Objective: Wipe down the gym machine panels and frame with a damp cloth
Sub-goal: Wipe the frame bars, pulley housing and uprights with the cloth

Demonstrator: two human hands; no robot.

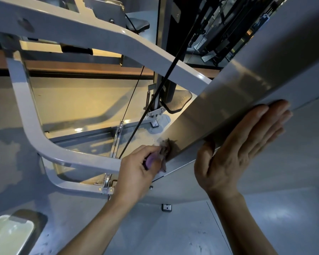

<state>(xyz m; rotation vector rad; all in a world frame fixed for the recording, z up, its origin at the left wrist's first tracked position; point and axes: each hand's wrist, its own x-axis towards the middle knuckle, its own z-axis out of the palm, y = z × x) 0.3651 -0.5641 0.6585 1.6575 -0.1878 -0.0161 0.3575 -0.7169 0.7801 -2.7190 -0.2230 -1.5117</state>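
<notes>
— Purple cloth (161, 157), where is it?
— Bunched in the left hand (136, 172), whose fingers curl around it and press it on the lower edge of the grey panel (238, 85).
— And the right hand (241, 144)?
— It lies flat on the panel's side, fingers straight, holding nothing. The white frame (99, 39) curves just beside.

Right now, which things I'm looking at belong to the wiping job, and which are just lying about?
Job: cloth gripped in left hand; metal panel with right hand flat against it; grey frame.
Lying about: pale tub on floor, black cable, dark seat pad.
</notes>
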